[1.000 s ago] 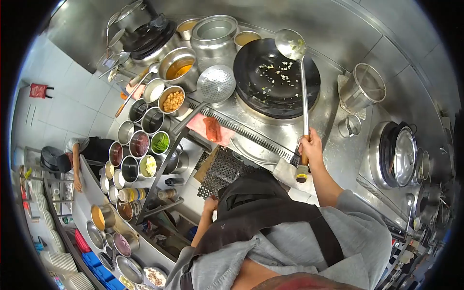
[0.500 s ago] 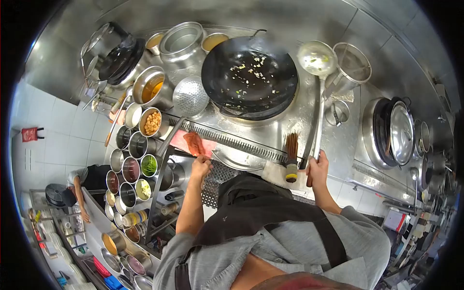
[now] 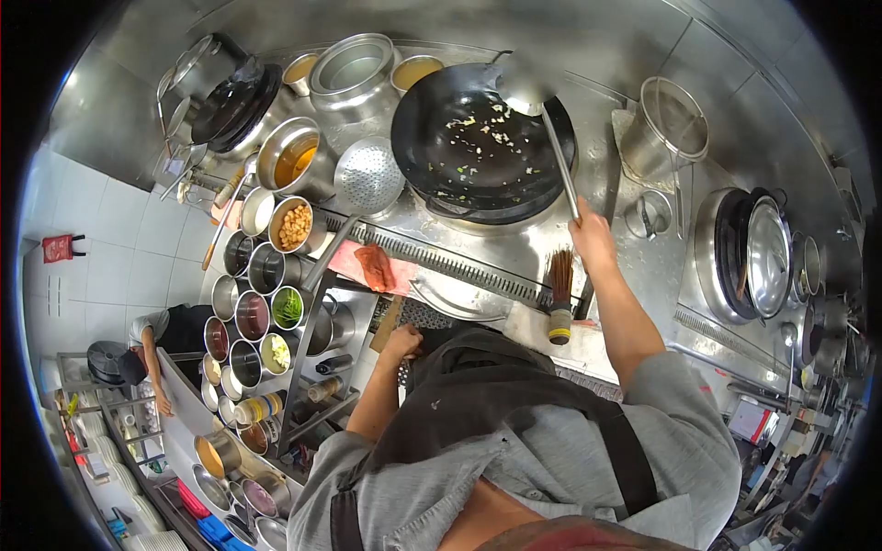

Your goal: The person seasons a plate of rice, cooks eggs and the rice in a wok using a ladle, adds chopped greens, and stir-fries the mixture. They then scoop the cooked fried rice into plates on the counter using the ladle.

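Observation:
My right hand [image 3: 593, 234] is wrapped round the handle of a long ladle [image 3: 561, 163], whose bowl is over the upper right rim of a black wok [image 3: 459, 156]. Small white and green bits lie scattered in the wok. My left hand [image 3: 402, 343] is held low near my apron, its fingers curled; whether it holds anything is too small to tell. Just above it a crumpled red cloth [image 3: 375, 267] rests on a pink cloth. A bristle brush [image 3: 559, 303] stands out at the counter edge, below my right hand.
A perforated skimmer [image 3: 368, 176] and a pot of amber liquid [image 3: 296, 165] are left of the wok. Metal containers of ingredients [image 3: 288, 308] fill the left side. A strainer pot [image 3: 663, 129] stands right. At far left is a co-worker's arm [image 3: 156, 369].
The ladle has swung from right of the wok back over its rim, with my right hand raised. My left hand has dropped from beside the red cloth toward my apron.

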### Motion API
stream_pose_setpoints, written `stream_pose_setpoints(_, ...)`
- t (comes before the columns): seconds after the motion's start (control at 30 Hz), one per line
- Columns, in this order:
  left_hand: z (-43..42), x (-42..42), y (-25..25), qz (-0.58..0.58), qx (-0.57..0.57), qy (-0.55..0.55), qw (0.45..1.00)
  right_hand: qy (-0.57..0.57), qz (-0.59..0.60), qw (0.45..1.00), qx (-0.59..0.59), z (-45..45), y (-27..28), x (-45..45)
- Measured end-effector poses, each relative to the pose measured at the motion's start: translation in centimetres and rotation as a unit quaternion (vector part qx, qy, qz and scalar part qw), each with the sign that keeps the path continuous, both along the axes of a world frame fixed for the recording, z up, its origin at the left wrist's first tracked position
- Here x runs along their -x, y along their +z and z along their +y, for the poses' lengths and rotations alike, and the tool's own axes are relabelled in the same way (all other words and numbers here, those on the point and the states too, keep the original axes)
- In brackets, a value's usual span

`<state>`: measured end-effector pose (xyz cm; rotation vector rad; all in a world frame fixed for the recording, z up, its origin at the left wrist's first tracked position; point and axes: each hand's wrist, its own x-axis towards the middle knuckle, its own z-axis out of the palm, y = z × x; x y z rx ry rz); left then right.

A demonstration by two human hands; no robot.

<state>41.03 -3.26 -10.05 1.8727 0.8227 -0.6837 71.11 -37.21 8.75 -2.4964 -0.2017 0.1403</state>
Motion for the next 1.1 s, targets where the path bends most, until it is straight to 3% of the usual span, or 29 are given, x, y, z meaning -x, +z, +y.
stream_pose_setpoints(0.1, 2.7, 3.5, -4.5, -0.051, 0.014, 0.057, 0.997, 0.02, -0.001, 0.996, 0.091, 3.7, -1.7, -2.2)
stream_pose_setpoints(0.17, 4.7, 7.0, -10.1, -0.092, -0.049, -0.027, 0.994, 0.061, -0.017, 0.993, 0.104, 4.8, -2.0, -1.6)
stream_pose_setpoints(0.2, 4.8, 8.4, -10.2, -0.09, -0.043, -0.025, 0.995, 0.062, -0.015, 0.992, 0.11, 4.8, -1.8, -0.9)
stream_pose_setpoints(0.27, 5.4, 10.3, -9.6, 0.13, 0.075, 0.105, 0.983, 0.144, -0.024, 0.983, 0.115, 3.9, -0.7, 0.9)
stream_pose_setpoints(0.4, 6.9, 12.6, -6.7, 0.132, 0.051, 0.116, 0.983, 0.128, 0.018, 0.99, 0.049, 1.3, 4.0, 5.0)
stream_pose_setpoints(0.47, 7.8, 13.1, -5.7, 0.148, 0.083, 0.191, 0.967, 0.085, 0.004, 0.994, 0.071, 0.8, 3.3, 4.9)
stream_pose_setpoints(0.53, 9.2, 13.1, -6.0, 0.151, 0.092, 0.175, 0.969, 0.036, -0.012, 0.995, 0.093, 1.1, 1.6, 3.9)
stream_pose_setpoints(0.6, 10.5, 12.8, -6.3, 0.14, 0.03, 0.018, 0.99, -0.015, -0.076, 0.982, 0.169, 2.4, -0.7, 2.1)
stream_pose_setpoints(0.63, 11.1, 12.5, -7.1, 0.166, 0.053, 0.091, 0.981, -0.02, -0.076, 0.982, 0.172, 3.1, -1.2, 2.1)
stream_pose_setpoints(0.67, 11.8, 12.4, -7.9, 0.168, 0.054, 0.087, 0.98, -0.023, -0.05, 0.985, 0.161, 4.0, -1.9, 2.3)
stream_pose_setpoints(0.73, 13.5, 11.1, -8.8, 0.088, 0.026, -0.076, 0.993, -0.025, -0.024, 0.988, 0.149, 5.2, -1.9, 3.5)
stream_pose_setpoints(0.77, 13.8, 10.6, -9.1, 0.089, 0.026, -0.077, 0.993, 0.005, 0.004, 0.994, 0.109, 5.3, -1.6, 5.2)
stream_pose_setpoints(0.83, 14.0, 9.3, -9.6, 0.065, 0.06, 0.055, 0.995, 0.018, 0.119, 0.993, 0.001, 5.8, 0.8, 7.2)
stream_pose_setpoints(0.87, 13.9, 8.8, -9.6, 0.065, 0.061, 0.056, 0.994, 0.019, 0.119, 0.993, 0.002, 5.8, 0.7, 7.2)
stream_pose_setpoints(0.93, 13.6, 8.2, -9.2, 0.088, 0.099, 0.17, 0.976, 0.017, 0.044, 0.999, -0.013, 5.8, 0.5, 6.5)
stream_pose_setpoints(1.07, 13.8, 9.7, -10.4, 0.126, 0.134, 0.129, 0.974, -0.02, -0.045, 0.987, 0.155, 7.5, 0.9, 2.2)
stream_pose_setpoints(1.1, 13.2, 9.9, -8.3, 0.137, 0.088, 0.114, 0.98, -0.002, -0.071, 0.982, 0.177, 7.3, 0.1, 1.3)
